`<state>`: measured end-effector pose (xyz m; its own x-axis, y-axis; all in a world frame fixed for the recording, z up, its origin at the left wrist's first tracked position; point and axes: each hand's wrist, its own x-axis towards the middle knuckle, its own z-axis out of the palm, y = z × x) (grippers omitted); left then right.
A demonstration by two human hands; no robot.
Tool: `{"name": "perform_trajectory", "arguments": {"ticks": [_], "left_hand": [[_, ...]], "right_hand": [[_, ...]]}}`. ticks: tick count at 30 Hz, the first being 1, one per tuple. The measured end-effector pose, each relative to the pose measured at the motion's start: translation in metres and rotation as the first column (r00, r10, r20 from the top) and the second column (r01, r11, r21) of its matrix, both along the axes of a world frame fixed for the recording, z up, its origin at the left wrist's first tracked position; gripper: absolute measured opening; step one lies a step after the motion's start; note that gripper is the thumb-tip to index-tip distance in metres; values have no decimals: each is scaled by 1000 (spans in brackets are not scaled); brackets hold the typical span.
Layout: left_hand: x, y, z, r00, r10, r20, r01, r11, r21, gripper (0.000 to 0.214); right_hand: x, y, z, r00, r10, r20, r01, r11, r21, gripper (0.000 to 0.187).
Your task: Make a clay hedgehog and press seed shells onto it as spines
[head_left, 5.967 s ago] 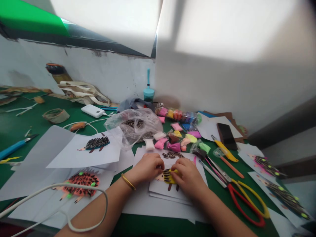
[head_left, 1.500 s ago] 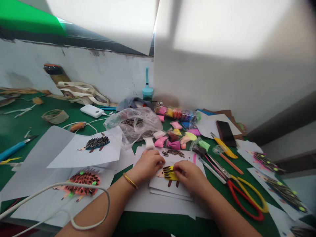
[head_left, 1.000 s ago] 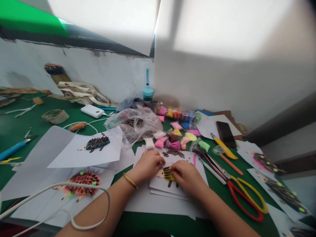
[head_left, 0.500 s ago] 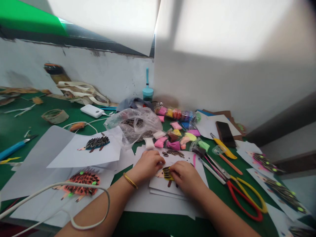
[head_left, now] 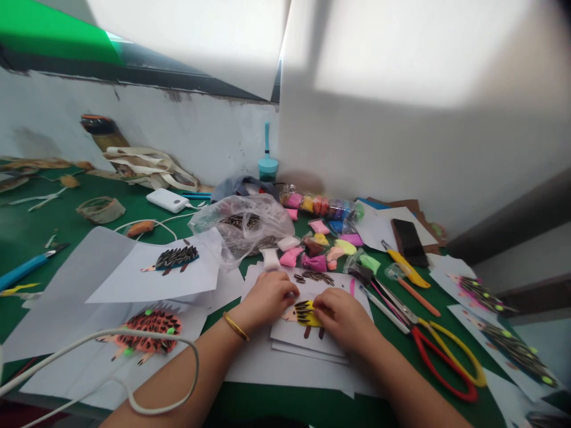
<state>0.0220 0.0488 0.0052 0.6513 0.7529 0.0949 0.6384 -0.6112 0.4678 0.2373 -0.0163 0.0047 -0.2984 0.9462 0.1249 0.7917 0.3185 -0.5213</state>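
Note:
On a stack of white paper [head_left: 307, 352] lies a small hedgehog picture with a yellow clay body [head_left: 317, 304], brown legs and a pale face. Dark striped sunflower seeds [head_left: 304, 311] stand in rows on its left part. My right hand [head_left: 343, 315] is over the right part of that body, its thumb and fingers pinched on what looks like a sunflower seed, mostly hidden. My left hand [head_left: 272, 294] rests on the paper left of the hedgehog, fingers curled together near its face; their contents are hidden. Just above lies a loose pile of seeds [head_left: 317, 277].
Behind the paper are a plastic bag of seeds [head_left: 243, 229] and colourful clay packets [head_left: 314, 263]. Scissors [head_left: 422, 333], a yellow cutter [head_left: 408, 267] and a phone [head_left: 408, 241] lie right. Seed-covered hedgehog pictures [head_left: 149, 330] lie left and right. A white cable [head_left: 111, 333] crosses my left forearm.
My right hand has shifted slightly right and up along the hedgehog, uncovering more of the yellow body and a brown leg. My left hand has stayed in place.

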Motion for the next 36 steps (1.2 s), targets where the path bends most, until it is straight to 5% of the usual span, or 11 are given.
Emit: {"name": "perform_trajectory", "arguments": {"ticks": [21,28,36], "left_hand": [[0,0,-1,1000,-10,-11,10,1000,-9,15],[0,0,-1,1000,-12,-15,11,1000,-9,16],[0,0,2,1000,-20,-13,19,999,-27,16]], "right_hand": [[-8,1,-1,991,71,117,-77,996,54,14],[2,4,3,996,87,27,-88,995,52,12],[37,26,-3,967,-224,124,199,962,187,16]]}}
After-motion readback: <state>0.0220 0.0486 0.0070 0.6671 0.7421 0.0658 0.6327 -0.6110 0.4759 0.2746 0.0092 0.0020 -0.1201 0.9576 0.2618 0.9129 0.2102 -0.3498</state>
